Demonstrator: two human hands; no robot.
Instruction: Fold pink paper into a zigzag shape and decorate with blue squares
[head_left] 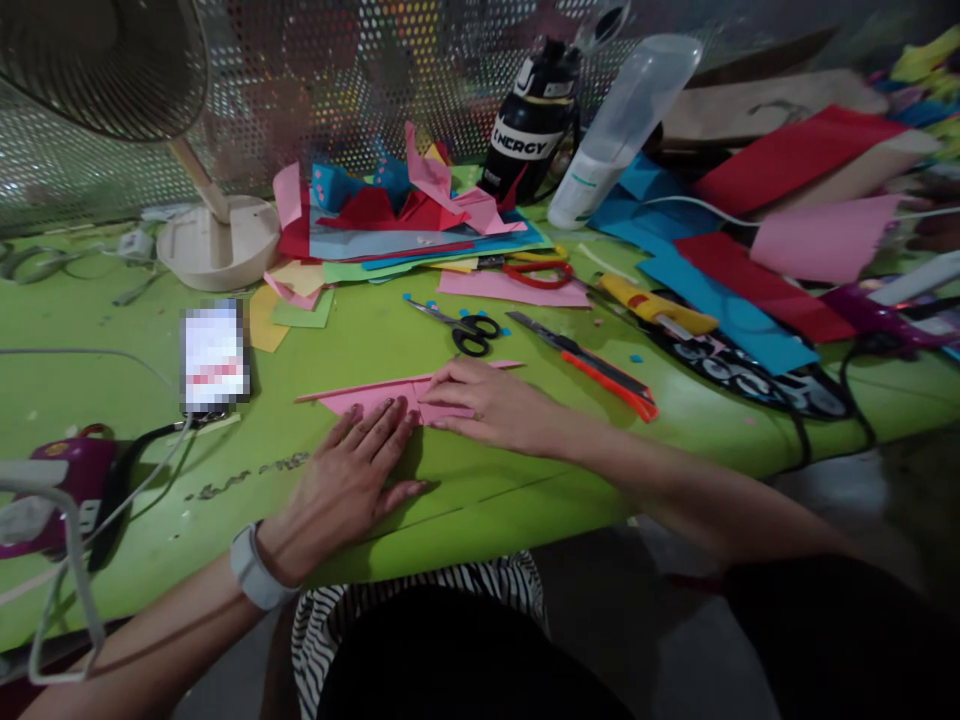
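Observation:
A folded pink paper [360, 398] lies on the green table, with a narrow raised fold along its far edge. My left hand [352, 470] rests flat on its near left part, fingers stretched out and thumb apart. My right hand [495, 400] reaches over the paper's right part. Its extended fingertips press down near the middle crease, with the thumb apart below them. Part of the paper is hidden under both hands. Just beyond my right hand lie small black-handled scissors [469, 328] and an orange utility knife [577, 365].
Coloured papers [427, 240] are piled at the back, near red-handled scissors [536, 272]. A fan [217, 240] and a phone [215, 355] stand left. A black bottle [529, 130] and a clear bottle [626, 130] are behind. A purple glue gun [64, 485] lies left.

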